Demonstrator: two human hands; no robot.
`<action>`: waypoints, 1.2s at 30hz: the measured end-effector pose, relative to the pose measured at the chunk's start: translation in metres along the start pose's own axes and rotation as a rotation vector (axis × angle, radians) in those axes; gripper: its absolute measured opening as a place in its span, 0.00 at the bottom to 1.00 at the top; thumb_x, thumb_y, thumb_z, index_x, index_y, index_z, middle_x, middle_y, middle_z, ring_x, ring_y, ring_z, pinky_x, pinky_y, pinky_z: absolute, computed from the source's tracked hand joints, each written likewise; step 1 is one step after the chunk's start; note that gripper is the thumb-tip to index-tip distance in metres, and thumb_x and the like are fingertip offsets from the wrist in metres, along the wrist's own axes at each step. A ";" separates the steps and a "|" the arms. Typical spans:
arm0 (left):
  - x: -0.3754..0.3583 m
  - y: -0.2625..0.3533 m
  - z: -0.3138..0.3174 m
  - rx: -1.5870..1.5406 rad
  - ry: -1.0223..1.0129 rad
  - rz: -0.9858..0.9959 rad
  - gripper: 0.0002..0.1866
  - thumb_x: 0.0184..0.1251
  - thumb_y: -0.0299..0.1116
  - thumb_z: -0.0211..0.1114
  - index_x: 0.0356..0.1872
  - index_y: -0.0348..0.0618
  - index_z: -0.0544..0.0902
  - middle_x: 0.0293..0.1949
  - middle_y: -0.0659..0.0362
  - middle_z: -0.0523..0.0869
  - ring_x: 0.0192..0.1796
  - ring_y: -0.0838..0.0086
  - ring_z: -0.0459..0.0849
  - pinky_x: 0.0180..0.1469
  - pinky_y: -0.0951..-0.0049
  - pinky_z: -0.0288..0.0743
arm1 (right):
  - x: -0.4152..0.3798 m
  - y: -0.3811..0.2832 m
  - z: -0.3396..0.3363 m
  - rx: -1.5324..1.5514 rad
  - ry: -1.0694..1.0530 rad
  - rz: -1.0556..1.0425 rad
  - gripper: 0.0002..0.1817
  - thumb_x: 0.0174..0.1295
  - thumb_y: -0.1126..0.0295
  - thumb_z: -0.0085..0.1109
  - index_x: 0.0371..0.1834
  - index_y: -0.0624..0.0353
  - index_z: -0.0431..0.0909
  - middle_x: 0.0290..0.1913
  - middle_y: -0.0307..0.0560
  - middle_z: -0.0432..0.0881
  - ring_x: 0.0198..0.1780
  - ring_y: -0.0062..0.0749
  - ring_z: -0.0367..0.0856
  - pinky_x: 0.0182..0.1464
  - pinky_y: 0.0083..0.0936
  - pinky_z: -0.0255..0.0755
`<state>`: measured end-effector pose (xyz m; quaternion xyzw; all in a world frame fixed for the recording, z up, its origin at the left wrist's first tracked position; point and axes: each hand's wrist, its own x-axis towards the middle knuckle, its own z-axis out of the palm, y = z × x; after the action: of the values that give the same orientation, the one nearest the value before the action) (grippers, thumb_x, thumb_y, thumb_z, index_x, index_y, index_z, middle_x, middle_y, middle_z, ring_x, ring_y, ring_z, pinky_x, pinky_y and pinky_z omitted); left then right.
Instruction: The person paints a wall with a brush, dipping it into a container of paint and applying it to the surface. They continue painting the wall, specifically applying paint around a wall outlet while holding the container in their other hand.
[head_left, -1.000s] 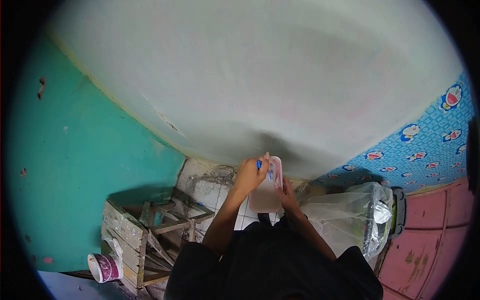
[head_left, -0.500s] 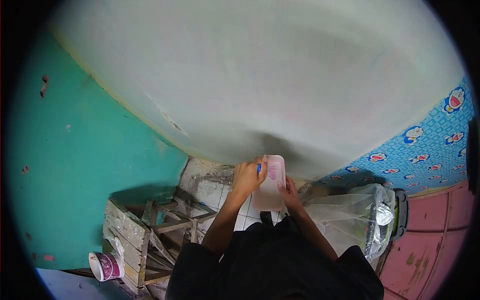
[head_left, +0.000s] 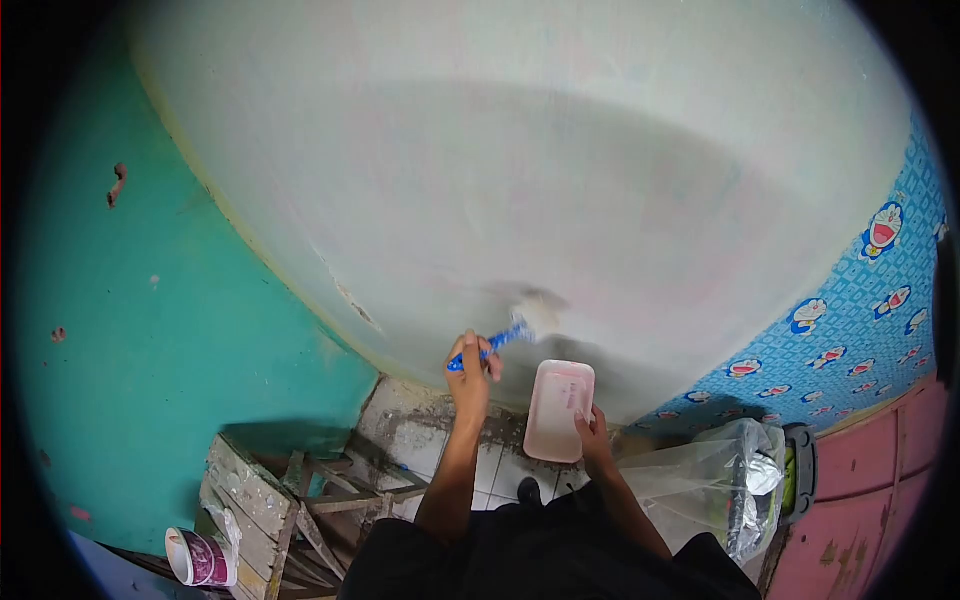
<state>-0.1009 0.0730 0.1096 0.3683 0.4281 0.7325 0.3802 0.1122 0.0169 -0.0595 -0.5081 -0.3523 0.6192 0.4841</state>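
My left hand (head_left: 470,375) is closed round the blue handle of a paintbrush (head_left: 495,345). The brush points up and right, its pale bristle end right at the white wall (head_left: 620,210), where a shadow falls beside it. A shallow pink tray (head_left: 546,441) is gripped at its right edge by my right hand (head_left: 594,438), the thumb over the rim. Pink marks show on the tray's inner floor. It is held low before the wall, to the right of the brush.
At lower left stands a paint-spattered wooden stand (head_left: 245,490), with a white and purple bucket (head_left: 205,556) beside it. A plastic-wrapped item (head_left: 700,475) is at the right, near a pink wooden panel (head_left: 855,500). Green wall (head_left: 200,300) and blue cartoon wallpaper (head_left: 810,340) flank the white wall.
My left hand has drawn the paintbrush out of the tray and up to the wall. The tray in my right hand now appears lower and slightly right in the view.
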 end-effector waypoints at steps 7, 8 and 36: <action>0.040 0.031 0.069 -0.102 0.024 0.363 0.17 0.82 0.41 0.45 0.34 0.40 0.70 0.26 0.55 0.77 0.29 0.73 0.76 0.36 0.72 0.71 | -0.007 -0.005 -0.008 0.015 0.047 -0.007 0.31 0.71 0.57 0.55 0.71 0.60 0.57 0.53 0.53 0.79 0.51 0.31 0.79 0.53 0.29 0.73; 0.045 0.020 0.071 -0.081 0.015 0.392 0.17 0.82 0.41 0.45 0.34 0.39 0.69 0.27 0.55 0.77 0.30 0.73 0.76 0.37 0.71 0.71 | -0.010 -0.005 -0.009 0.023 0.050 0.006 0.32 0.71 0.57 0.56 0.71 0.60 0.57 0.53 0.53 0.78 0.51 0.32 0.79 0.54 0.29 0.73; 0.092 0.256 0.181 0.131 0.094 0.668 0.19 0.74 0.42 0.55 0.27 0.36 0.76 0.18 0.55 0.79 0.19 0.75 0.76 0.23 0.75 0.70 | 0.002 -0.025 -0.101 -0.032 0.002 0.018 0.35 0.69 0.57 0.59 0.71 0.61 0.56 0.49 0.55 0.78 0.48 0.33 0.79 0.49 0.30 0.75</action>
<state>-0.0464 0.1283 0.4273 0.4776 0.3470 0.8037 0.0746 0.2160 0.0202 -0.0603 -0.5193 -0.3570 0.6173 0.4709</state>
